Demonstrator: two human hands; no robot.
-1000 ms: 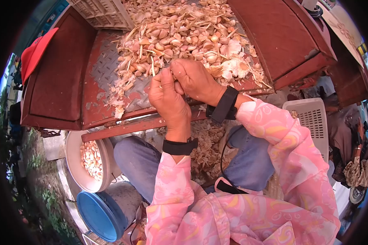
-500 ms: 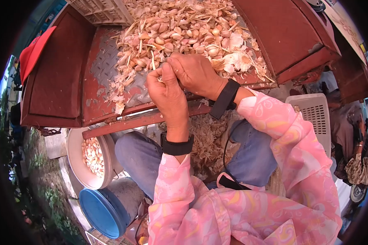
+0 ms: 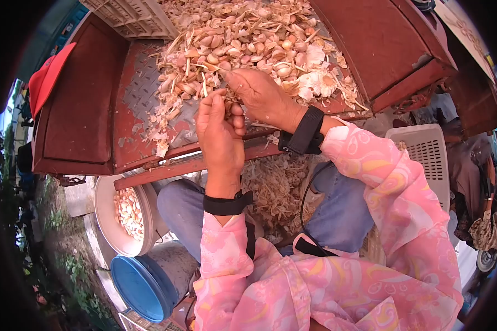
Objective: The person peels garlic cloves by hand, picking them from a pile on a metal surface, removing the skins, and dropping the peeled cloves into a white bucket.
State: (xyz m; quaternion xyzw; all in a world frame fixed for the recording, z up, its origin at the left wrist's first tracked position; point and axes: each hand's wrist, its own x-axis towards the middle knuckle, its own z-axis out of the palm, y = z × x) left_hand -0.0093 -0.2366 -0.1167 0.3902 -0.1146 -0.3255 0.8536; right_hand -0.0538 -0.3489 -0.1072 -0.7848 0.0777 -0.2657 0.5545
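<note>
Both hands meet over the front edge of the metal tray bed (image 3: 135, 94), just in front of a wide heap of garlic cloves and skins (image 3: 237, 41). My left hand (image 3: 221, 129) is closed, its fingers curled toward the palm around brownish papery garlic bits. Touching or nearly touching it on the right, my right hand (image 3: 265, 96) has thumb and fingers pressed together; what they pinch is too small to make out. A white broken garlic head (image 3: 317, 83) lies right of the fingers on the heap.
A white bucket of peeled cloves (image 3: 102, 207) and a blue-lidded bucket (image 3: 143, 287) stand lower left. A plastic crate (image 3: 132, 19) is at the upper left, a white basket (image 3: 422, 154) at the right. Skins (image 3: 279, 185) cover the ground between the knees. A red cap (image 3: 47, 80) hangs far left.
My left hand has turned and its fingers have drawn slightly down from the right hand, showing brownish skins between them. The view has shifted a little.
</note>
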